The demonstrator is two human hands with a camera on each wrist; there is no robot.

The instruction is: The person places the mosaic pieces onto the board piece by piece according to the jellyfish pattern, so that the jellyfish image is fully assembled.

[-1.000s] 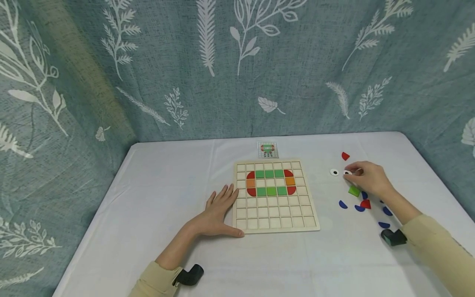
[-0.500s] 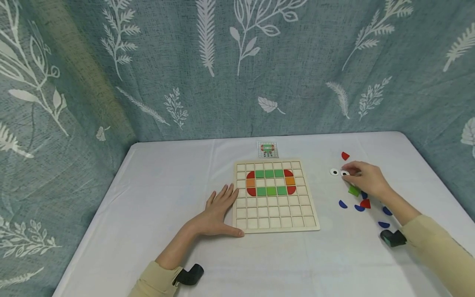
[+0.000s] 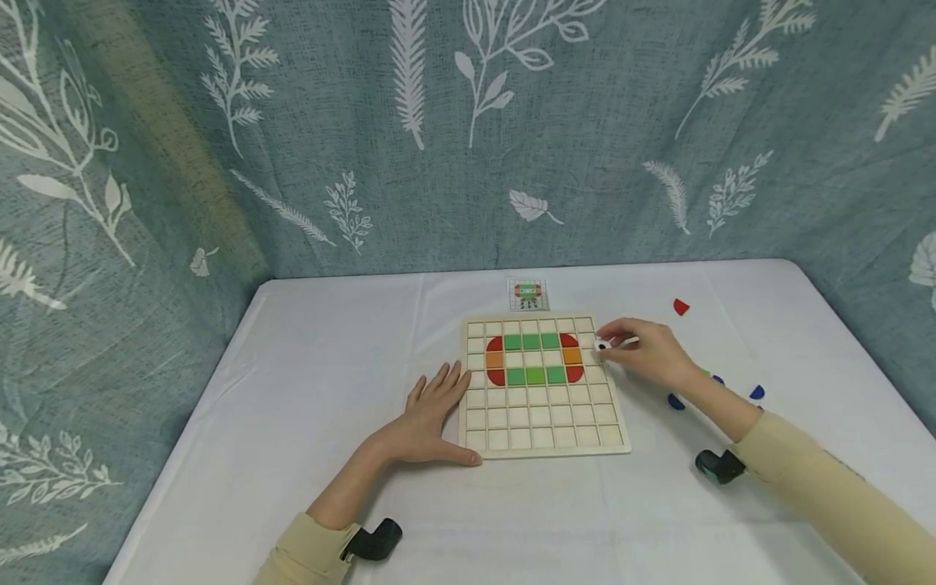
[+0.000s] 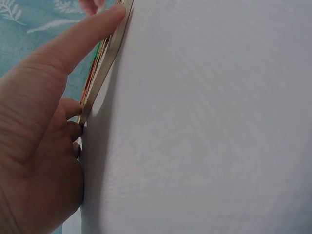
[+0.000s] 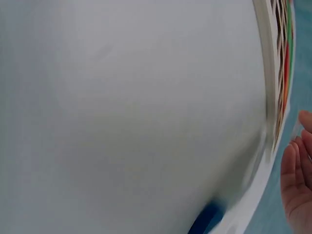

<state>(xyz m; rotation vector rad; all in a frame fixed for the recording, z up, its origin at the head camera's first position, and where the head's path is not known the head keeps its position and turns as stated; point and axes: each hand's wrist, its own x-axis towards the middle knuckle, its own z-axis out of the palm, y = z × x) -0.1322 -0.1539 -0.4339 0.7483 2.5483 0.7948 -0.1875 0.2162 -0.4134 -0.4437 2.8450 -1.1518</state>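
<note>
You are filling the grid board point(image 3: 543, 383), and the work looks partly done: a ring of tiles is sitting in its upper rows, green squares point(image 3: 531, 342) along the top and bottom, orange squares point(image 3: 572, 356) at the sides, red quarter-rounds point(image 3: 496, 378) in the corners, while the cells inside the ring and all the rows below it are lying bare. Your right hand point(image 3: 643, 351) is pinching a white eye piece point(image 3: 602, 345) just over the board's right edge, level with the ring, so I judge the eyes are next to go in. Your left hand point(image 3: 431, 406) is resting flat and relaxed on the desk point(image 3: 351, 366), fingers against the board's left edge. Right of the board, a red piece point(image 3: 681, 307) and some blue pieces point(image 3: 756, 392) are waiting loose. The small pattern card point(image 3: 528, 295) is lying just behind the board.
</note>
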